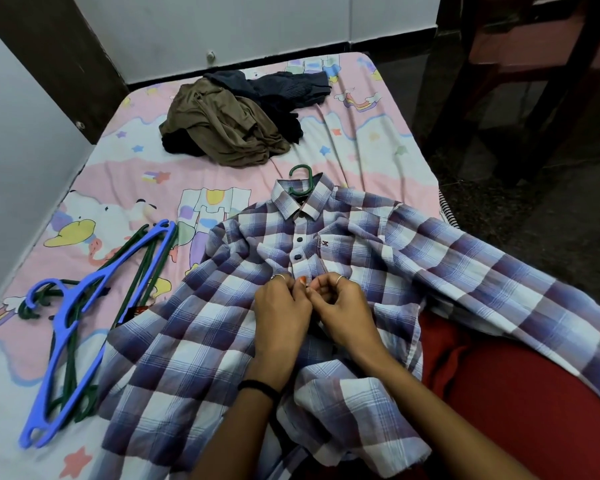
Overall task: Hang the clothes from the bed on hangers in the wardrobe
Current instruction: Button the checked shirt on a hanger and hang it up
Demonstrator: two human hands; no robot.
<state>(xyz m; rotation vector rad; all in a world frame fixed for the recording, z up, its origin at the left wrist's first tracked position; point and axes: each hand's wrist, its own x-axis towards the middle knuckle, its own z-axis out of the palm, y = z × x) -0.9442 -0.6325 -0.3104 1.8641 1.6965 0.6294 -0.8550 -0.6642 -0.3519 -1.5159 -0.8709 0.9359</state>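
1. Across the bed's point(125, 174) near right corner spreads a plaid shirt point(194, 341), a green hanger hook point(301, 180) poking from its collar.
2. Toward the far edge lies a heap of brown and dark clothes point(229, 129).
3. Along the left edge lie spare hangers point(84, 317), blue over green.
4. At the shirt's middle, the left hand point(283, 313) and right hand point(340, 310) pinch the placket with curled fingers.

**Operator: worn items**

Both forearms are bare, without sleeves. Left hand point(281, 306): thin ring on one finger, black band at the wrist, orange-painted nail. Right hand point(343, 306): thin ring on one finger. Lower garment: red fabric, possibly trousers; cut unclear.
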